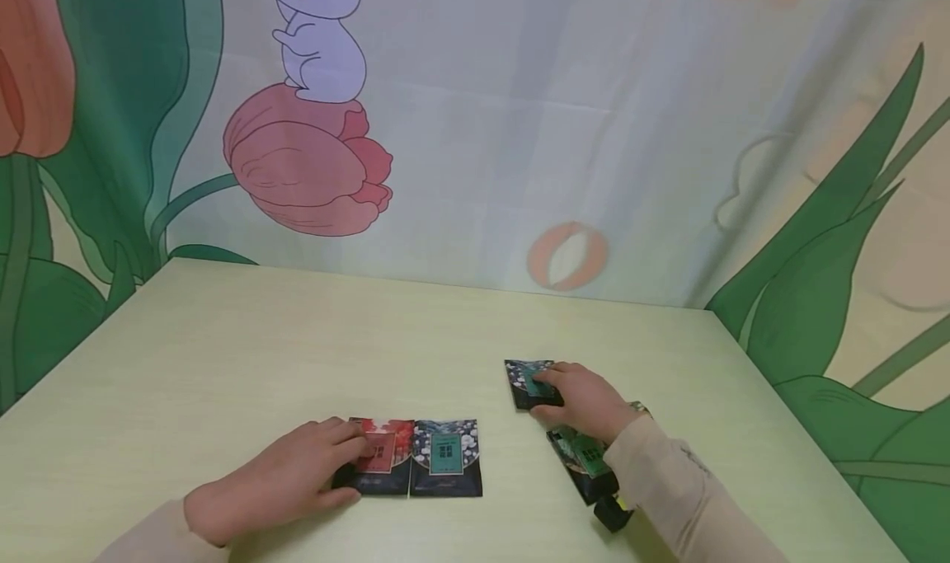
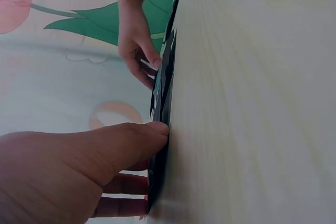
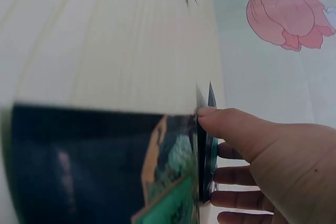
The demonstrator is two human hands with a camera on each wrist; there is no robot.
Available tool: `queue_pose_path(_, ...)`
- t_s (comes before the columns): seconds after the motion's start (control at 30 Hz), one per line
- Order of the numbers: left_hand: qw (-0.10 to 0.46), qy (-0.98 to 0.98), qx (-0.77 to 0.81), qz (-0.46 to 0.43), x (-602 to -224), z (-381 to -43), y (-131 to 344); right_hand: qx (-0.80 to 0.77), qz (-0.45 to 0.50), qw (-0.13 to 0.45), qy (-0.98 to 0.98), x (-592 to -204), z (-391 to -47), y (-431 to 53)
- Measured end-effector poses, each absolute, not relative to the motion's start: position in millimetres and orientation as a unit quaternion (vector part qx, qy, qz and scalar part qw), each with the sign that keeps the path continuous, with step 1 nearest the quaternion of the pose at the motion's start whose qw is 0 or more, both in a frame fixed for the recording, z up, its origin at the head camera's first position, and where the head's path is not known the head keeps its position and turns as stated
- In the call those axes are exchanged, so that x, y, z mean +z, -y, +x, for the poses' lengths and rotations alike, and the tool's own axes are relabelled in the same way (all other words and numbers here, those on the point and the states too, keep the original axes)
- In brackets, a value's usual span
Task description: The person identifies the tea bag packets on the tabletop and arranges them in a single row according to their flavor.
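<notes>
My left hand (image 1: 289,474) rests relaxed fingers on the red packet (image 1: 386,460), thumb at its near corner, the hand loosely spread. A flowered packet (image 1: 446,461) lies just beside it on the tabletop (image 1: 312,349). Farther right, my right hand (image 1: 586,398) pinches another flowered packet (image 1: 524,384), fingers slightly apart; my sleeve (image 1: 683,489) partly covers a green packet (image 1: 582,460).

Left hand (image 1: 285,468) kinda blocks part of the red packet (image 1: 386,452), right sleeve (image 1: 683,493) hides some of the lower green-label packet (image 1: 582,456), printed animal (image 1: 326,56) is cropped up top.
</notes>
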State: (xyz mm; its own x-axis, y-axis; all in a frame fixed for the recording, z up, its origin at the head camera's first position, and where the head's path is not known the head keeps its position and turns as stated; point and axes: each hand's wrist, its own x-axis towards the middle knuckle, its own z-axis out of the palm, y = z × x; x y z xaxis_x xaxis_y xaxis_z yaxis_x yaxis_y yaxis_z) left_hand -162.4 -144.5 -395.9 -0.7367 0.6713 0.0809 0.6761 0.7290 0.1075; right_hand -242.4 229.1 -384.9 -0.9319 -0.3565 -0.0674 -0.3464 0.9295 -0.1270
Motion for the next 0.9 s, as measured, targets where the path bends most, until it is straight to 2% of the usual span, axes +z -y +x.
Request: queue_pose_path(0.9,0.023,0.93,-0.062,-0.363,-397,-162,144,-0.034,-0.219,0.02,-0.975,-383,-225,-199)
